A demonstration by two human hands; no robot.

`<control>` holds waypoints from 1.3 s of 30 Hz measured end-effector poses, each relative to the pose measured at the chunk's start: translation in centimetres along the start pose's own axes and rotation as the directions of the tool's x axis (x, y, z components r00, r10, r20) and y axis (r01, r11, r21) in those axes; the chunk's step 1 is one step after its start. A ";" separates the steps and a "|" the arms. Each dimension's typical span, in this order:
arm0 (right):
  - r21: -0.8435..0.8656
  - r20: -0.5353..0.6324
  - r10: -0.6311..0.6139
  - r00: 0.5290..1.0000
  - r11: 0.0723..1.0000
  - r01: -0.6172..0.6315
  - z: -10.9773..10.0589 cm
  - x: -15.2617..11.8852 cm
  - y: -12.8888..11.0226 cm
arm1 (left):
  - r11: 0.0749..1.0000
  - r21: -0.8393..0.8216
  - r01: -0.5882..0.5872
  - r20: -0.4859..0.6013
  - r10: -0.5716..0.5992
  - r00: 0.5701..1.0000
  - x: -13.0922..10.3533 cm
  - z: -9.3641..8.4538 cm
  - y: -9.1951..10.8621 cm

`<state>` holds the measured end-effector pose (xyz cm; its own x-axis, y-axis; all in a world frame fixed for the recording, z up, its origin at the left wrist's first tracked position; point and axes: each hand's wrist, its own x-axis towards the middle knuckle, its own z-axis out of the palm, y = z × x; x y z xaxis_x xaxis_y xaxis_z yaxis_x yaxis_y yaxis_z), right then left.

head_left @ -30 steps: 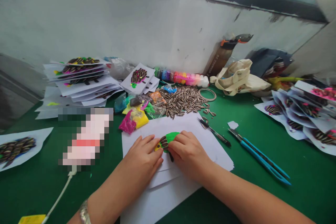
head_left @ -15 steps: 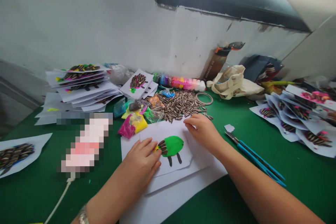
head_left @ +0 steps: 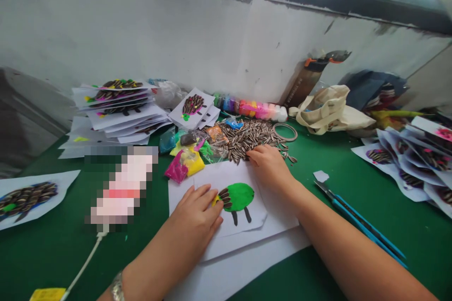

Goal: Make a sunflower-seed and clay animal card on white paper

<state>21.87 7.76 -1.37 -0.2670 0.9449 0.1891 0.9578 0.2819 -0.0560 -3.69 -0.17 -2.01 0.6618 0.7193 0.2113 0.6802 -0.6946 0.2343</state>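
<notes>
My left hand (head_left: pixel 197 211) lies over the left part of a white paper (head_left: pixel 212 230), its fingers stretched out and holding nothing. On this paper is an animal shape with a green clay body (head_left: pixel 241 196), two dark legs and a yellow end partly under my fingertips. A few striped sunflower seeds (head_left: pixel 225 198) are stuck at the body's left end. My right hand (head_left: pixel 270 167) is at the near edge of a sunflower seed pile (head_left: pixel 252 136), fingers curled and pressed together; what is between the fingertips is hidden. More white sheets (head_left: pixel 243 258) lie underneath.
Bagged coloured clay (head_left: pixel 185 162) lies left of the seeds, a ring (head_left: pixel 285 132) at their right. Stacks of seed pictures (head_left: pixel 120 113) stand at both sides. Blue-handled tweezers (head_left: pixel 370 225), a cloth bag (head_left: pixel 328 108), a bottle (head_left: pixel 305 80) and a blurred-out pink device (head_left: pixel 123 188) surround the work.
My right hand has moved away from the paper's upper edge to the seed pile, its fingers curled. My left hand stays on the paper. The whole view has shifted slightly.
</notes>
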 end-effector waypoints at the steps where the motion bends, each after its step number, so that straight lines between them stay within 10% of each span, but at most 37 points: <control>1: -0.007 0.005 -0.003 1.000 1.000 0.003 0.0 0.0 -0.1 | 1.000 -0.002 0.002 -0.002 -0.002 1.000 0.0 0.0 0.0; 10: -0.036 -0.018 0.005 1.000 0.999 -0.005 -0.7 -1.0 -0.4 | 0.999 -0.043 -0.018 0.064 0.021 0.998 0.6 -2.1 0.2; 15: 0.362 -0.165 0.143 0.976 0.929 -0.075 -2.3 -2.9 -0.4 | 0.999 -0.049 -0.016 0.013 0.017 1.000 0.6 -2.3 0.0; 20: 0.579 -0.073 0.178 0.981 0.809 -0.104 -3.7 -4.8 -2.1 | 0.998 -0.056 -0.026 -0.029 0.025 0.999 0.7 -2.1 -0.3; 39: 0.448 -0.086 -0.113 0.990 0.883 0.140 -1.1 -4.5 -5.6 | 0.999 -0.036 0.039 0.038 -0.038 0.999 1.1 -1.8 -0.2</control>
<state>17.89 1.72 -0.81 -0.3632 0.8892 0.2781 0.7608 0.4553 -0.4624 -3.66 0.80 -0.12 0.6470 0.7442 0.1659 0.6939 -0.6649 0.2765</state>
